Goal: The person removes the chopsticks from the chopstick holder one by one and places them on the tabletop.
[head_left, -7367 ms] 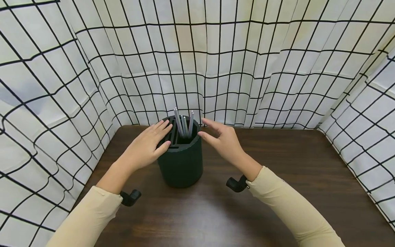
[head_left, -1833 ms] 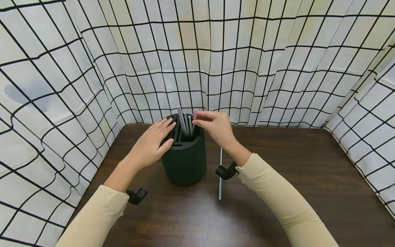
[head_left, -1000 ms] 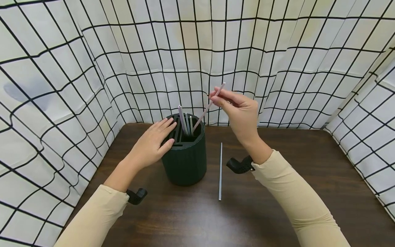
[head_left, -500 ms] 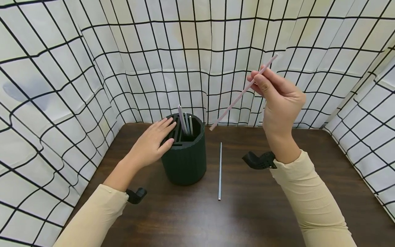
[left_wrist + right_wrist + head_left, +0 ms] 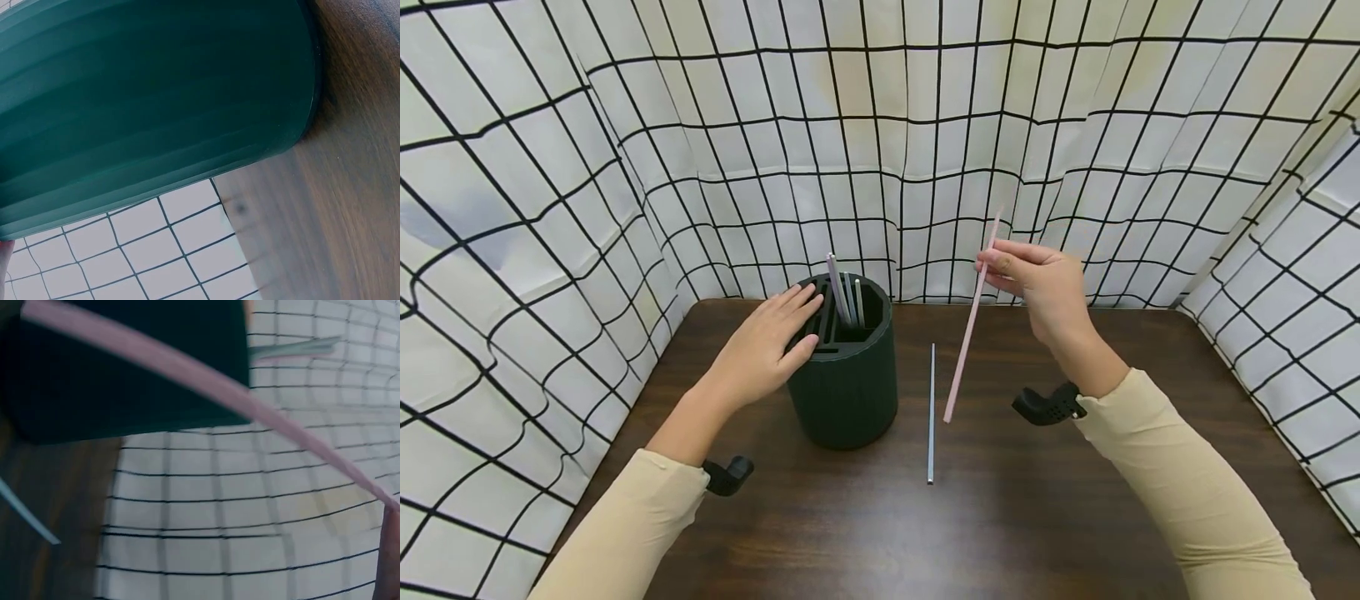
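Note:
In the head view my right hand pinches a slim pink chopstick near its upper end. It hangs at a slant over the table, lower end pointing down toward me; it crosses the right wrist view as a pink bar. Left of its lower end, a light blue chopstick lies on the table. My left hand rests with extended fingers on the slotted top of a dark green round holder. Several pale chopsticks stand in the holder's open compartment.
The dark wooden table carries the holder toward its back left. White curtains with a black grid enclose the back and both sides. A black wrist camera sits below the left wrist, another below the right.
My right hand has drawn the pink chopstick out of the holder, lifted it right, then lowered it, its tip swinging down. The blue chopstick came onto the table earlier. The left hand stays put.

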A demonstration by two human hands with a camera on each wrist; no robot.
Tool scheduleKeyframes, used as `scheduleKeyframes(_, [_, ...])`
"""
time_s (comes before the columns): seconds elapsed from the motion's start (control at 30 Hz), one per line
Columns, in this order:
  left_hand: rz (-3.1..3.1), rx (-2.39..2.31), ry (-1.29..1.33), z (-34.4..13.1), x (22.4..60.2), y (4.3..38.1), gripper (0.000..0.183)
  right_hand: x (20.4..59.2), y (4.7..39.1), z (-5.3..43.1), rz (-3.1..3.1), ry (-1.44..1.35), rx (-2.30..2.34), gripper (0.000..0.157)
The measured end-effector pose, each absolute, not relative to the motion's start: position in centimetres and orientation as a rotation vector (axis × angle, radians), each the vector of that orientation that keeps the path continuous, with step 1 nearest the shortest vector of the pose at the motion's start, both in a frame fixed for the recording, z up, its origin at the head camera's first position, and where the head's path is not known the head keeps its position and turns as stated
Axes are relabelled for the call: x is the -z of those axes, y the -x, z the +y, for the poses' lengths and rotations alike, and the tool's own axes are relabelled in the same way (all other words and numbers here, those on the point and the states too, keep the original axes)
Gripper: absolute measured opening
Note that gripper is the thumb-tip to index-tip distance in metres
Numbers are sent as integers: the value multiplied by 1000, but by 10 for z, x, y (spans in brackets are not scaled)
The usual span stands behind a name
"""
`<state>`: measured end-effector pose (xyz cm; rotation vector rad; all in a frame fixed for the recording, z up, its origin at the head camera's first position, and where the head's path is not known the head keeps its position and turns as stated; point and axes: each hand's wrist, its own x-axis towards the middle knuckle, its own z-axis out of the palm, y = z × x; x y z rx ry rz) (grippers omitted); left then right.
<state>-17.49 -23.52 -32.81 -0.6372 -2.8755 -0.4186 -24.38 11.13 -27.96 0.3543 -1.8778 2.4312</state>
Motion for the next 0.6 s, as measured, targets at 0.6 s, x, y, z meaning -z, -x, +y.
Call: scheduleKeyframes(0.6, [-2864, 428, 642, -237, 331, 175, 58, 393, 285, 128, -2374, 169, -2649, 37])
